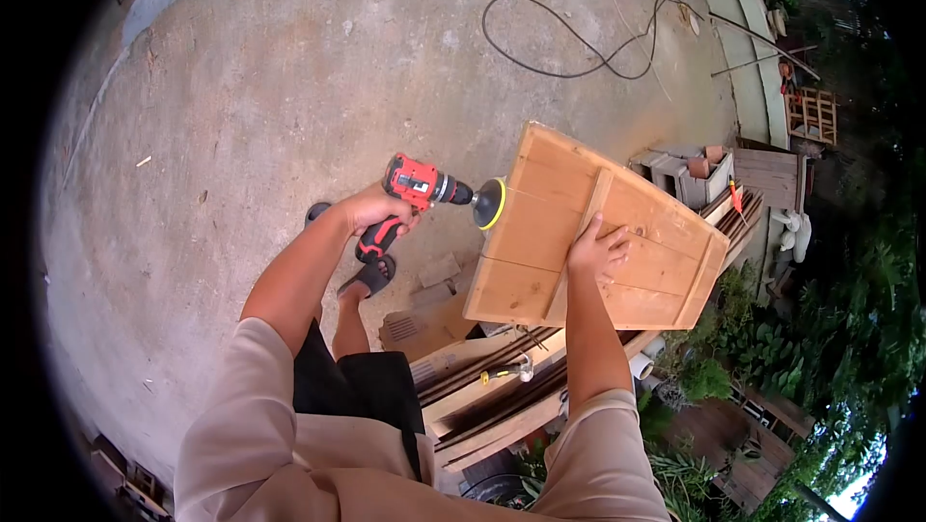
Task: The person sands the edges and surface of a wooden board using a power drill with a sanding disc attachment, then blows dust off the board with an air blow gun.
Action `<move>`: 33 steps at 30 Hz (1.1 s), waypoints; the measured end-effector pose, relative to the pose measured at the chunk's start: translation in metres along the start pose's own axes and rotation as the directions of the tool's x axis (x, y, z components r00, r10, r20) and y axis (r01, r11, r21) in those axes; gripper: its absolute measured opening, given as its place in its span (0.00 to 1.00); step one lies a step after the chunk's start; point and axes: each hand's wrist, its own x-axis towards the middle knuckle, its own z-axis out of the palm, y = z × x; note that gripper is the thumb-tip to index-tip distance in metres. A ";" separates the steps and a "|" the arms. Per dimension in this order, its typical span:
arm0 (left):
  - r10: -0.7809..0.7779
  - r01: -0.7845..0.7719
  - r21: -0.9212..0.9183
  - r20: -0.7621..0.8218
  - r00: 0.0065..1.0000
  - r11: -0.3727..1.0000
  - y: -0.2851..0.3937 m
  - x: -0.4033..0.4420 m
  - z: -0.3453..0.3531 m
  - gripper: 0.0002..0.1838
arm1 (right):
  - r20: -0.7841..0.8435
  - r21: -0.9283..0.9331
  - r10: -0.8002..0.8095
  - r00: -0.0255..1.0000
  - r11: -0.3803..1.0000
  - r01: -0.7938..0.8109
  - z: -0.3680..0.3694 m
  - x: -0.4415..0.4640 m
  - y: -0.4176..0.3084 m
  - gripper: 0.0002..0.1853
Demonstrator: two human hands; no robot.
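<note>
My left hand (379, 210) is wrapped round the grip of a red and black cordless drill (413, 180). A round black sanding pad with a yellow rim (490, 204) is fitted in its chuck. The pad meets the near-left edge of a wooden panel (545, 194), though I cannot tell whether it is pressing. My right hand (598, 250) lies on the panel with fingers spread, beside a raised batten. The panel is tilted and rests over a stack of planks (502, 416).
A claw hammer (508, 370) lies on the planks below the panel. Flattened cardboard (424, 324) is on the concrete by my sandalled foot (369, 276). A black cable (569, 73) loops across the floor. Wooden crates (719, 179) with pots and plants (801, 358) line the right side.
</note>
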 end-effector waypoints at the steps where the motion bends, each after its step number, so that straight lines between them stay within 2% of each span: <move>1: -0.017 0.018 0.025 0.000 1.000 1.000 -0.006 -0.004 -0.002 0.17 | -0.015 0.009 -0.001 1.000 1.000 0.001 0.000 0.001 -0.001 0.51; 2: -0.032 0.032 0.052 -0.001 0.999 0.998 -0.013 -0.008 -0.003 0.16 | -0.012 0.008 0.004 1.000 1.000 -0.004 -0.001 0.001 -0.001 0.51; 7: -0.098 0.098 -0.040 0.013 0.995 0.994 -0.046 -0.030 0.004 0.16 | -0.007 0.014 0.002 1.000 1.000 -0.002 0.000 0.001 -0.001 0.52; 11: -0.145 0.145 -0.003 -0.021 0.989 0.989 -0.057 -0.049 0.014 0.21 | -0.008 0.014 0.006 1.000 1.000 -0.006 -0.001 0.000 -0.003 0.52; 14: -0.109 0.108 0.055 0.015 0.994 0.993 -0.073 -0.053 0.009 0.21 | -0.007 0.015 0.010 1.000 1.000 -0.010 -0.002 0.000 -0.003 0.52; 15: -0.094 0.090 0.089 0.039 0.995 0.992 -0.070 -0.055 0.011 0.21 | -0.008 0.017 0.009 1.000 1.000 -0.009 -0.002 0.000 -0.004 0.52; 18: -0.085 0.085 -0.008 -0.074 0.994 0.996 -0.061 -0.052 0.021 0.19 | 0.005 0.015 0.005 1.000 1.000 -0.005 -0.005 -0.003 -0.005 0.52; 21: -0.049 0.048 -0.065 -0.010 0.999 0.997 -0.050 -0.039 0.020 0.19 | 0.009 0.008 0.007 1.000 1.000 -0.007 -0.006 -0.004 -0.003 0.51; 24: -0.026 0.025 -0.062 -0.019 0.999 0.998 -0.036 -0.039 0.027 0.17 | 0.005 0.006 0.008 1.000 1.000 -0.008 -0.005 -0.003 -0.003 0.52; 27: -0.049 0.050 0.052 -0.030 0.998 0.997 -0.038 -0.051 0.029 0.18 | 0.007 0.007 0.016 1.000 1.000 -0.016 -0.005 -0.002 -0.003 0.52; 33: -0.091 0.091 -0.006 -0.080 0.993 0.996 -0.058 -0.063 0.032 0.19 | -0.003 0.010 0.001 1.000 1.000 -0.001 -0.004 -0.001 -0.001 0.52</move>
